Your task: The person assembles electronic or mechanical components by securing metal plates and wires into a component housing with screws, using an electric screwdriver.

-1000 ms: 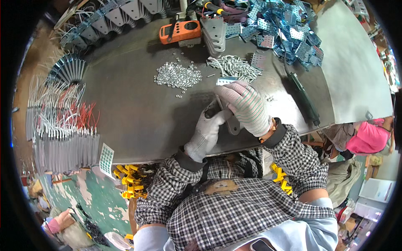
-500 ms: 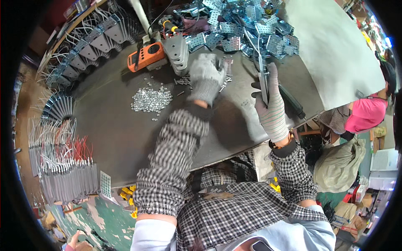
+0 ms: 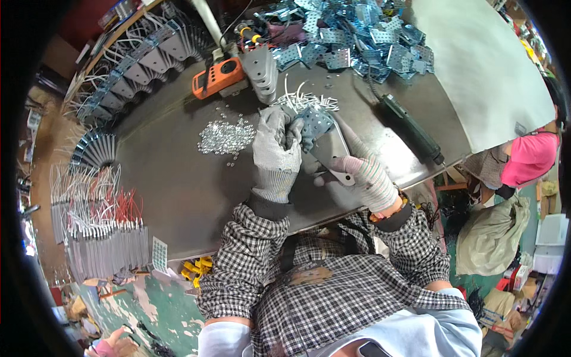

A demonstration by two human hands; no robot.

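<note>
Both my hands wear knitted work gloves and meet over the middle of the grey metal table (image 3: pixel 178 190). My left hand (image 3: pixel 275 152) grips the upper end of a grey metal bracket (image 3: pixel 326 149) with a perforated plate on it. My right hand (image 3: pixel 364 172) holds the lower end of the same bracket. A heap of small silvery screws (image 3: pixel 226 135) lies just left of my left hand. Thin white pieces (image 3: pixel 303 101) lie scattered just beyond the bracket.
An orange tool (image 3: pixel 219 77) and a stack of grey brackets (image 3: pixel 262 70) sit further back. A pile of blue perforated plates (image 3: pixel 357 35) fills the far side. A black power tool (image 3: pixel 410 128) lies to the right. Wired metal parts (image 3: pixel 101 238) line the left. A person in pink (image 3: pixel 526 157) is at right.
My left hand has drawn back from the far stack toward me. Both hands have come together and now hold one bracket between them. The view has shifted slightly.
</note>
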